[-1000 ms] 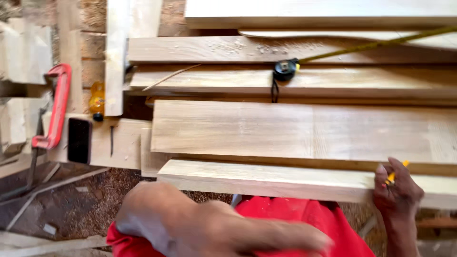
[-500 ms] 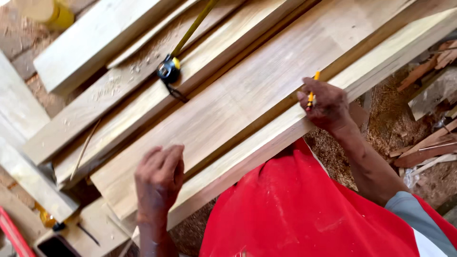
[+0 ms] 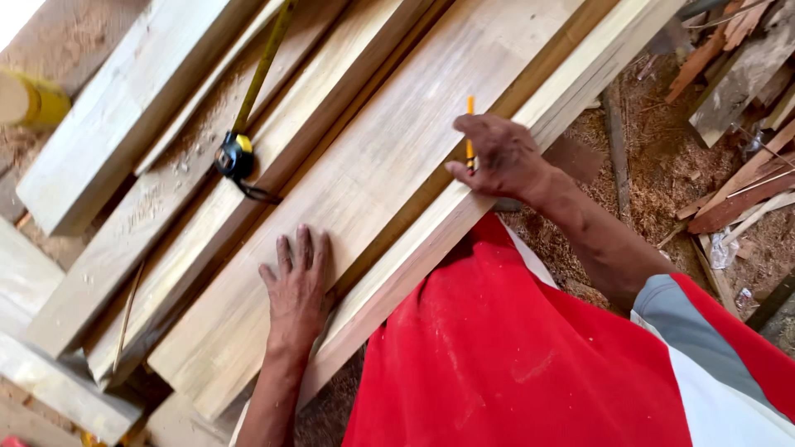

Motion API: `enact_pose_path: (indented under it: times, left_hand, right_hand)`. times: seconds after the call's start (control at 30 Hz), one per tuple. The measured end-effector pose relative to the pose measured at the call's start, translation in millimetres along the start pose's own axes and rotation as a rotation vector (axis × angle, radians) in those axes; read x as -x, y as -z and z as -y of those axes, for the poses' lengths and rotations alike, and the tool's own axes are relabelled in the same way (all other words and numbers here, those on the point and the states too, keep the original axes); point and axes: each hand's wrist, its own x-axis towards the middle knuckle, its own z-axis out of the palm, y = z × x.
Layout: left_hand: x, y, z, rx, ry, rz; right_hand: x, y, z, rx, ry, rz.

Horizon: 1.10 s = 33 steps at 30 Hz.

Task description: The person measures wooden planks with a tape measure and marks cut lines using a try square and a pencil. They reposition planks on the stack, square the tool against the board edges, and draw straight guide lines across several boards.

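My left hand (image 3: 298,285) lies flat, fingers spread, on a wide pale wooden plank (image 3: 389,190). My right hand (image 3: 497,157) grips a yellow pencil (image 3: 470,124) upright at the near edge of that plank, resting on a narrower board (image 3: 431,240) beside it. A black and yellow tape measure (image 3: 235,157) sits on a plank further off, its yellow blade (image 3: 267,58) stretched toward the top. My red shirt (image 3: 497,356) fills the lower middle.
Several more planks lie side by side across the left and top. A yellow container (image 3: 29,99) stands at the far left. Sawdust and wood offcuts (image 3: 729,190) cover the ground at the right.
My left hand has dropped flat onto the wide plank. The view has swung round, and my right hand with the pencil stays at the plank's near edge.
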Motion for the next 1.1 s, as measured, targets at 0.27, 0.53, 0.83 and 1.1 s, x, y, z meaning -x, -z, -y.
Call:
enact_pose_path:
  times: [0.27, 0.53, 0.83, 1.1]
  left_hand:
    - [0, -1, -21, -0.033, -0.022, 0.0]
    - [-4, -11, -23, -0.129, -0.072, 0.002]
    - [10, 10, -9, 0.026, -0.083, -0.047]
    - [2, 33, 52, 0.62, -0.114, -0.357]
  right_hand:
    - [-62, 21, -1, 0.209, -0.043, 0.71]
    - [-84, -1, -33, 0.434, 0.227, 0.757]
    - [-87, 24, -29, 0.45, 0.452, 0.645]
    - [-144, 37, -6, 0.269, 0.29, 0.644]
